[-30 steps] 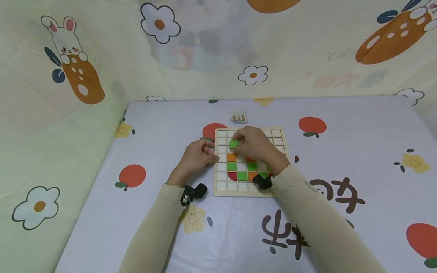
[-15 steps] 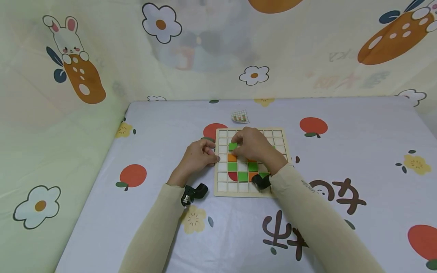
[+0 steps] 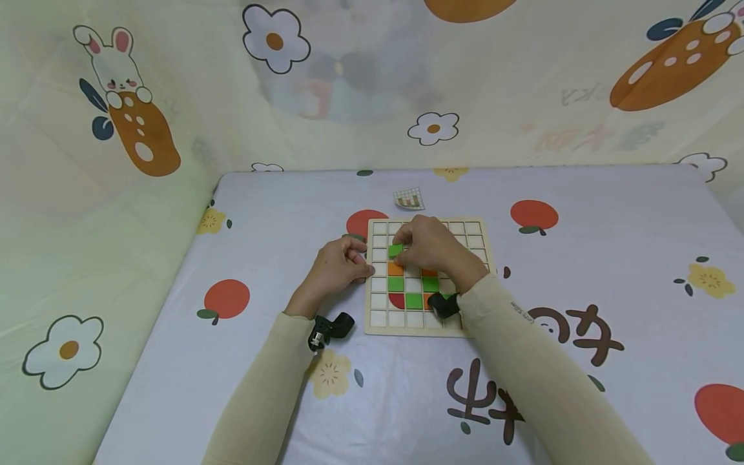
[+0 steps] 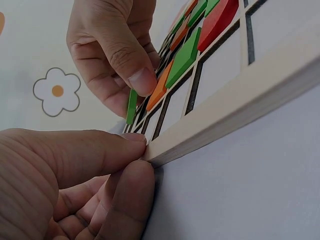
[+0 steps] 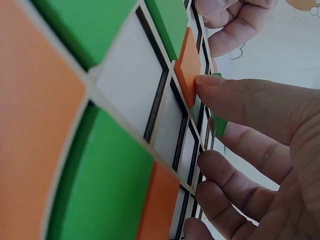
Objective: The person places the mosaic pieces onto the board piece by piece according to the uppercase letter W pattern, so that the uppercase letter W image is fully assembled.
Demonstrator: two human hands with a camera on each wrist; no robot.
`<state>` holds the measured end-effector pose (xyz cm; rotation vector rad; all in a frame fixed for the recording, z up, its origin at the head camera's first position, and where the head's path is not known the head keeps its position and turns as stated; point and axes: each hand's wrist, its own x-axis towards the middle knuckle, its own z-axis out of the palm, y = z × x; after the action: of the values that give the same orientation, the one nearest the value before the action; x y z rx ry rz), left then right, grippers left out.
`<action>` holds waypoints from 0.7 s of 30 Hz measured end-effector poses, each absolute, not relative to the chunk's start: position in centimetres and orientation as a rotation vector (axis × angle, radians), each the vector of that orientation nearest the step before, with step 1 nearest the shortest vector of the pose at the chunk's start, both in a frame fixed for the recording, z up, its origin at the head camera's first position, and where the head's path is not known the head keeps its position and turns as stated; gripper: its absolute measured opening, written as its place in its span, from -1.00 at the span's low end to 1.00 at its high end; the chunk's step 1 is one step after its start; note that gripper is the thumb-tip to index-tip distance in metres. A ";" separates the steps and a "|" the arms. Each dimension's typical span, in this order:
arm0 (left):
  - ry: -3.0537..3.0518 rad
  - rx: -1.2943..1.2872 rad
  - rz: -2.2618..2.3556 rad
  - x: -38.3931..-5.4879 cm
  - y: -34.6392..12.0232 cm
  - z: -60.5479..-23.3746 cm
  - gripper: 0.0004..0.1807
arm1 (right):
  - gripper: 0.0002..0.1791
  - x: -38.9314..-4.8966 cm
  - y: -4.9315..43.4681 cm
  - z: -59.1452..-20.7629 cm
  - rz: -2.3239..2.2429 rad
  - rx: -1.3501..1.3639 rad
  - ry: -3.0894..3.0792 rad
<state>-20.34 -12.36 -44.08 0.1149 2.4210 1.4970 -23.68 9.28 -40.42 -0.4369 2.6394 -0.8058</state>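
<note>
A square wooden grid board [image 3: 380, 329] lies on the table, with green, orange and red tiles in some of its cells. At its left edge, my left hand [image 3: 334, 266] grips the rim, thumb on top and a finger against the side. Over the upper left cells, my right hand [image 3: 431, 244] pinches a green square tile [image 3: 395, 251] between thumb and index finger. This tile [image 5: 219, 125] stands tilted in the right wrist view. Just nearer sits an orange tile [image 3: 395, 268], with the right thumb [image 5: 215, 85] close against it. My right hand and wrist hide several cells.
A small curled paper card [image 3: 409, 199] printed with a grid lies behind the board. Beneath everything is a pale cloth [image 3: 279, 219] printed with fruit and flowers. A patterned curtain [image 3: 349, 97] rises behind the table and at the left.
My right hand has moved the green tile slightly nearer, down toward the cell above the orange tile. The left hand keeps its hold on the board's edge.
</note>
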 end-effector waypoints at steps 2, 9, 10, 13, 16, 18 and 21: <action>2.417 0.113 1.498 -20.3 -12.4 -44.1 -0.55 | -0.63 -23.7 9.3 -40.4 -0.803 -0.434 2.636; 2.423 0.116 1.493 -20.4 -12.3 -44.1 -0.55 | -0.62 -23.7 9.3 -40.5 -0.810 -0.429 2.627; 2.424 0.116 1.493 -20.3 -12.3 -44.1 -0.54 | -0.62 -23.7 9.3 -40.5 -0.813 -0.425 2.626; 2.424 0.116 1.495 -20.3 -12.3 -44.0 -0.55 | -0.62 -23.8 9.3 -40.6 -0.818 -0.422 2.627; 2.424 0.112 1.496 -20.3 -12.3 -43.9 -0.55 | -0.62 -23.9 9.2 -40.6 -0.812 -0.422 2.629; 2.423 0.109 1.497 -20.3 -12.3 -43.9 -0.56 | -0.62 -23.9 9.2 -40.6 -0.801 -0.428 2.631; 2.422 0.108 1.498 -20.3 -12.3 -43.9 -0.56 | -0.63 -23.9 9.1 -40.5 -0.785 -0.431 2.633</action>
<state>-20.26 -12.31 -43.91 0.1082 2.4219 1.4982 -23.93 9.05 -40.53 -0.4307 2.6328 -0.7852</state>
